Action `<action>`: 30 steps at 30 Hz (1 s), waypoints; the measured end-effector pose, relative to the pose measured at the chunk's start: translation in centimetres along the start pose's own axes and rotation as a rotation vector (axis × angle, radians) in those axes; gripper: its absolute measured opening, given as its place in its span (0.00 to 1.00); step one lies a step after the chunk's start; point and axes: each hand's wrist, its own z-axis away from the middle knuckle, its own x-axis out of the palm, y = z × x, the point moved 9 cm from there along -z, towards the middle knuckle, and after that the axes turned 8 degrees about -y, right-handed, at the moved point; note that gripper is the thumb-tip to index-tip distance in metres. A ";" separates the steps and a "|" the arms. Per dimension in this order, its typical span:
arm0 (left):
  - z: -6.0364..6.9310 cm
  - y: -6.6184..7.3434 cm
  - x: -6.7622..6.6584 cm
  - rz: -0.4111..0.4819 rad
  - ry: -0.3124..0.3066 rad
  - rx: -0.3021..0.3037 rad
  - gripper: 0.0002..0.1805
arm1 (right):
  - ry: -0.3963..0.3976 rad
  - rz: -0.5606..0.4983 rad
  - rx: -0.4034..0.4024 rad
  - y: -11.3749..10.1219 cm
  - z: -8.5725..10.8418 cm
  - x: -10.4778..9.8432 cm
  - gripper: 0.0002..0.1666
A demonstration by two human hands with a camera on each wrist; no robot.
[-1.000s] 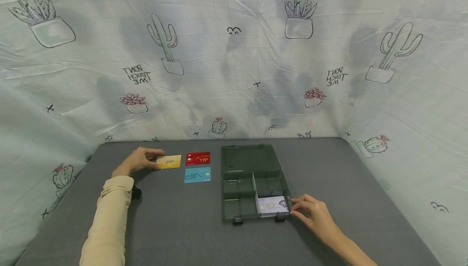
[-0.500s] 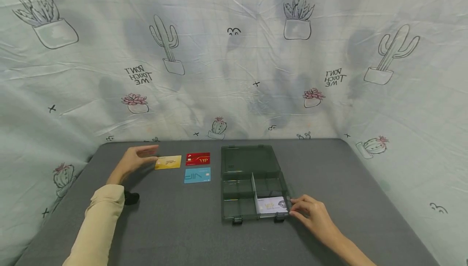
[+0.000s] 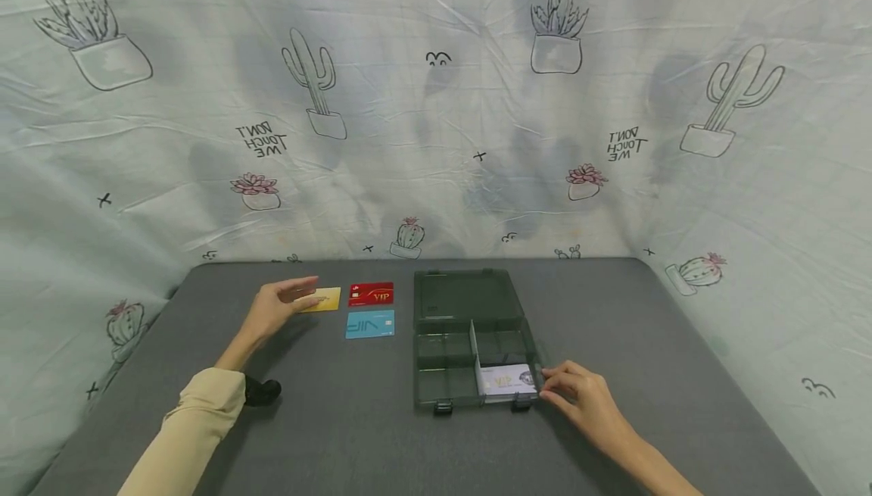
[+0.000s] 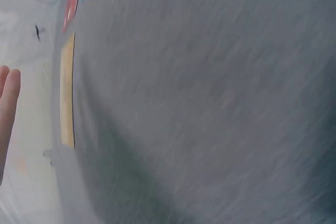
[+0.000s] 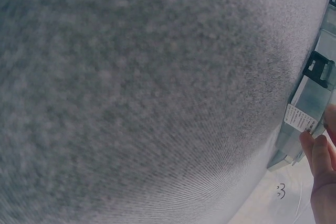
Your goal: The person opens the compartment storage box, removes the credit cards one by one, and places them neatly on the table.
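Observation:
My left hand (image 3: 272, 313) hovers over the left part of a yellow card (image 3: 327, 299), its fingers extended and holding nothing; the left wrist view shows fingertips (image 4: 12, 85) apart from the yellow card (image 4: 67, 93). Beside it lie a red VIP card (image 3: 371, 294) and a light blue VIP card (image 3: 370, 324). My right hand (image 3: 579, 397) pinches the right wall of a dark translucent compartment box (image 3: 446, 407), whose lid lies folded back. A white VIP card (image 3: 507, 381) lies in the front right compartment. In the right wrist view, fingers (image 5: 319, 153) touch the box wall near its label.
A grey cloth-covered table (image 3: 341, 428) bears everything. White fabric with cactus drawings (image 3: 436, 117) closes off the back and sides. Two black latches stand at the box's front edge, one being the left latch (image 3: 443, 407).
My left hand drew back leftward from the yellow card, then came right again and now hovers over it. The right hand stays at the box.

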 end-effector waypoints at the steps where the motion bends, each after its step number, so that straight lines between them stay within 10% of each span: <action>1: 0.1 0.2 0.3 0.017 -0.004 0.000 0.26 | 0.002 0.000 -0.004 0.0 0.0 0.0 0.14; 30: 3.1 5.8 6.5 0.155 -0.103 -0.005 0.25 | 0.030 0.022 -0.019 -0.3 -0.1 0.0 0.14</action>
